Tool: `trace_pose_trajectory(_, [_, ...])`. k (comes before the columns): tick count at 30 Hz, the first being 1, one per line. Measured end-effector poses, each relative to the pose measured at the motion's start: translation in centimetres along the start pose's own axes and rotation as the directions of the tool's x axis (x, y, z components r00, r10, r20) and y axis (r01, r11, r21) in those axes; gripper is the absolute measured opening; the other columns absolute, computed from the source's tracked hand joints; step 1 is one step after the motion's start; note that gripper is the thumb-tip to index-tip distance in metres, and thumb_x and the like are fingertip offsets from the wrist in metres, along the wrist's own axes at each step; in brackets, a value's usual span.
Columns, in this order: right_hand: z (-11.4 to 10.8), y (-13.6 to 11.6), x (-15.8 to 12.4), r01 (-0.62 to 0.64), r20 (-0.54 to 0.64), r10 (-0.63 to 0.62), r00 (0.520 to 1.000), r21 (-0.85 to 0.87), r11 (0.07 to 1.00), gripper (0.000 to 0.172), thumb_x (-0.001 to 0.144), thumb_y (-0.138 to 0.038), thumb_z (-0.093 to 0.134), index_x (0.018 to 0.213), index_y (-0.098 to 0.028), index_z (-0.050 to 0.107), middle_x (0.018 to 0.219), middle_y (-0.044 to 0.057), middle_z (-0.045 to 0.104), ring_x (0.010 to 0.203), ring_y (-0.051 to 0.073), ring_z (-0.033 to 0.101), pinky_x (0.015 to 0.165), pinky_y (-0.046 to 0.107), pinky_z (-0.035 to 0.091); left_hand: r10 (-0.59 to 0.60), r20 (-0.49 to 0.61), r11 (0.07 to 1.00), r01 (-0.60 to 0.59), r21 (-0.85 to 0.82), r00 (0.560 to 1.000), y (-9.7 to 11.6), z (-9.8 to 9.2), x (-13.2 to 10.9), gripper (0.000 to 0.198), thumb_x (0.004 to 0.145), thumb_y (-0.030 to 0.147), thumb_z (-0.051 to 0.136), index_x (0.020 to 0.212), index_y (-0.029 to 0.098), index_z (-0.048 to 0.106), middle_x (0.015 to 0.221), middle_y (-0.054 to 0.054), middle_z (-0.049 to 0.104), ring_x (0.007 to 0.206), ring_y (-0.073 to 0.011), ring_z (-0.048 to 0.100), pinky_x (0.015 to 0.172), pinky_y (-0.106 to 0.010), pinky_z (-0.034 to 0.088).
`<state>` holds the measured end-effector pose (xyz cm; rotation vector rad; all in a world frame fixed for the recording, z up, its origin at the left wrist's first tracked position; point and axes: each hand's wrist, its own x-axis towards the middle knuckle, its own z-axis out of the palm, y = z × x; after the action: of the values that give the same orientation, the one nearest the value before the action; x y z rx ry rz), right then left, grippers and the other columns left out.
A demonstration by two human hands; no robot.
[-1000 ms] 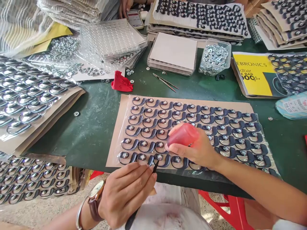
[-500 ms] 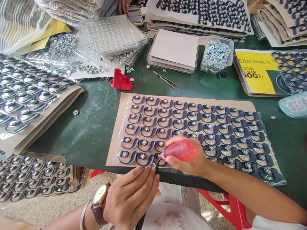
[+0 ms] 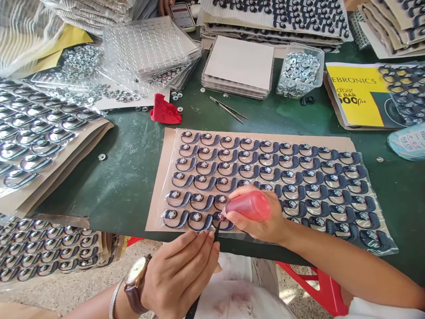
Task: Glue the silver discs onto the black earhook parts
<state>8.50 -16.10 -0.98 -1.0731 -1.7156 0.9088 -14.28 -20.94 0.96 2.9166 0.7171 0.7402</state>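
A brown card sheet (image 3: 158,195) lies in front of me under clear film, bearing rows of dark hook-shaped pieces (image 3: 203,202) with round silvery centres. My right hand (image 3: 257,217) is closed round a squeeze bottle (image 3: 250,205) of red liquid, tilted so its nozzle meets a piece in the nearest row. From below, my left hand (image 3: 182,270), with a watch on the wrist, pinches slim black tweezers (image 3: 217,231). Their dark point is at the same piece, beside the nozzle. The bottle's tip and the tweezers' point hide part of that piece.
Metal tweezers (image 3: 228,109) and a red cloth (image 3: 165,109) lie beyond the sheet. Farther back are a clear box of metal washers (image 3: 299,73), stacked clear trays (image 3: 237,66) and loose washers (image 3: 81,64). More loaded sheets (image 3: 49,133) stand at left. Another person's hand (image 3: 165,6) shows behind.
The view has shifted very slightly. Both hands, the bottle and the tweezers stay at the same piece, with no other visible change.
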Motion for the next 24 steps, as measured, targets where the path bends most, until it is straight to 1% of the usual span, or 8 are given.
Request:
trace_pose_trajectory(3, [-0.06,-0.04,0.15,0.039,0.016,-0.038,0.999,-0.031,0.999,0.017,0.081,-0.037,0.069,0.084,-0.021,0.065,0.077,0.003,0.072,0.064,0.015,0.070,0.060,0.024,0.057,0.002,0.003,1.000,-0.002,0.003,1.000,-0.12,-0.03,0.05,0.018,0.089,0.011,0.060,0.102,0.005,0.070,0.103,-0.012,0.074,0.105,-0.0235,0.068,0.093,-0.034,0.057])
trace_pose_trajectory(6, [-0.18,-0.13,0.32,0.081,0.031,-0.080,0.996,-0.047,0.996,0.018,0.080,-0.036,0.070,0.087,-0.020,0.065,0.074,0.002,0.072,0.063,0.015,0.070,0.059,0.024,0.057,0.006,0.010,1.000,-0.006,0.003,1.000,-0.17,-0.12,0.11,0.018,0.090,0.010,0.058,0.102,0.005,0.071,0.103,-0.012,0.073,0.105,-0.0233,0.068,0.092,-0.034,0.056])
trace_pose_trajectory(9, [-0.22,-0.16,0.31,0.093,0.021,-0.092,0.996,-0.040,0.995,0.018,0.079,-0.036,0.070,0.086,-0.020,0.065,0.072,0.002,0.071,0.063,0.015,0.070,0.059,0.024,0.057,0.001,0.015,1.000,-0.001,0.000,1.000,-0.17,-0.15,0.09,0.019,0.091,0.010,0.056,0.102,0.005,0.071,0.104,-0.013,0.073,0.107,-0.0234,0.067,0.094,-0.034,0.055])
trace_pose_trajectory(11, [-0.19,-0.13,0.17,0.062,0.003,-0.062,0.998,-0.010,0.998,0.019,0.078,-0.036,0.072,0.085,-0.019,0.066,0.074,0.003,0.072,0.063,0.016,0.071,0.059,0.024,0.058,0.002,0.012,1.000,-0.001,-0.006,1.000,-0.17,-0.12,0.03,0.020,0.092,0.010,0.054,0.101,0.005,0.071,0.104,-0.013,0.073,0.107,-0.0234,0.067,0.095,-0.035,0.054])
trace_pose_trajectory(14, [-0.15,-0.07,-0.09,-0.057,-0.034,0.059,0.998,0.069,0.996,0.017,0.079,-0.034,0.072,0.084,-0.019,0.066,0.075,0.005,0.072,0.061,0.016,0.069,0.057,0.025,0.058,0.004,0.022,1.000,-0.004,-0.015,1.000,-0.18,-0.13,-0.03,0.020,0.092,0.009,0.055,0.103,0.004,0.070,0.104,-0.012,0.073,0.106,-0.0234,0.068,0.094,-0.035,0.054])
trace_pose_trajectory(17, [-0.20,-0.05,-0.14,-0.148,-0.052,0.153,0.987,0.085,0.985,0.015,0.080,-0.033,0.071,0.083,-0.019,0.065,0.071,0.005,0.071,0.061,0.017,0.069,0.056,0.026,0.058,-0.014,0.040,1.000,0.015,-0.022,0.999,-0.15,-0.26,0.05,0.020,0.091,0.009,0.056,0.105,0.005,0.070,0.105,-0.012,0.073,0.105,-0.0234,0.068,0.093,-0.035,0.055])
trace_pose_trajectory(24, [-0.14,-0.06,0.11,-0.131,-0.057,0.135,0.989,0.058,0.990,0.013,0.079,-0.030,0.071,0.079,-0.019,0.064,0.068,0.005,0.070,0.058,0.016,0.068,0.053,0.025,0.057,-0.025,0.022,0.999,0.026,-0.029,0.999,-0.24,-0.16,0.04,0.020,0.091,0.009,0.056,0.104,0.005,0.070,0.104,-0.011,0.073,0.106,-0.0228,0.068,0.094,-0.035,0.055])
